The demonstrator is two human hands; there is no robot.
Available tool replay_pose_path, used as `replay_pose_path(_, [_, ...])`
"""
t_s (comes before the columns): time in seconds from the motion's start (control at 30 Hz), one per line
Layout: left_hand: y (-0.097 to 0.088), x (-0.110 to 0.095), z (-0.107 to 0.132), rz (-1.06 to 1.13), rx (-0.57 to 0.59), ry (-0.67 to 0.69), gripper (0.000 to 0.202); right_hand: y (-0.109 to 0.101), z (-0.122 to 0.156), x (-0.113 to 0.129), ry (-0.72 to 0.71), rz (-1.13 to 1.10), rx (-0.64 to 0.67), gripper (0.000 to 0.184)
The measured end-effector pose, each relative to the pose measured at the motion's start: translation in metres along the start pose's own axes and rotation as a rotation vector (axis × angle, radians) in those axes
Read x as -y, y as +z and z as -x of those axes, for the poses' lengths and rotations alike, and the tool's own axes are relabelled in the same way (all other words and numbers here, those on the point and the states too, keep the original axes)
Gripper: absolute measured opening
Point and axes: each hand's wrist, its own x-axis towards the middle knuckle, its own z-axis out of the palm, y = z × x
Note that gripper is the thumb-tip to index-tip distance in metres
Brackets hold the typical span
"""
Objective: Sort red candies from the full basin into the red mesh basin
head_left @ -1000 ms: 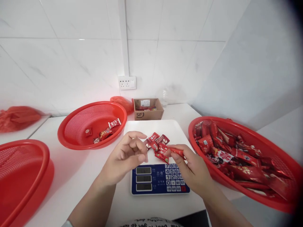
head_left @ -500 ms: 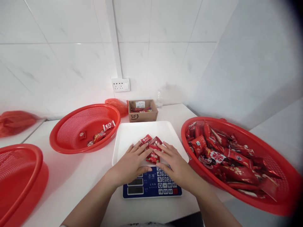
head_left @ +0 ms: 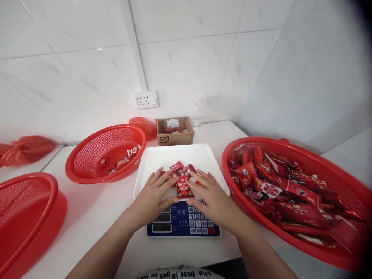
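Several small red snack packets (head_left: 183, 187) lie in a loose pile on the white pan (head_left: 154, 157) of a digital scale (head_left: 182, 221). My left hand (head_left: 154, 195) rests at the pile's left side, fingers spread and touching the packets. On the other side my right hand (head_left: 207, 195) lies with its fingers apart over the packets' right edge. Both thumbs point inward above the blue keypad panel and cover part of it. Neither hand grips a packet; some packets are partly hidden beneath the fingers.
At right stands a red basket (head_left: 232, 153) heaped with red packets. A red basket (head_left: 84, 145) at back left holds a few packets; another red basket (head_left: 43, 182) is at near left. Behind the scale sit a cardboard box (head_left: 176, 138), a red bag (head_left: 145, 127) and a clear plastic bottle (head_left: 197, 116).
The camera view has shifted slightly. My hands have drawn a little apart, showing more of the packets between them, which still lie on the scale pan.
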Motion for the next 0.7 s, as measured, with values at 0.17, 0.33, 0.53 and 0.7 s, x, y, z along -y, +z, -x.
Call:
replay_pose_path(0.17, [0.003, -0.016, -0.016, -0.054, 0.045, 0.063, 0.066, -0.001, -0.001, 0.005, -0.001, 0.034, 0.068, 0.054])
replay_pose_path(0.33, [0.004, -0.021, -0.02, -0.086, -0.031, 0.126, 0.056, -0.003, 0.0, 0.002, -0.033, 0.005, 0.045, 0.05])
replay_pose_path(0.53, [0.006, -0.023, -0.016, 0.006, -0.149, 0.154, 0.036, 0.0, 0.003, 0.003, -0.158, -0.098, -0.097, 0.052])
replay_pose_path(0.7, [0.008, -0.034, -0.01, 0.126, -0.288, 0.094, 0.043, 0.014, -0.002, 0.012, -0.172, -0.151, -0.412, 0.051])
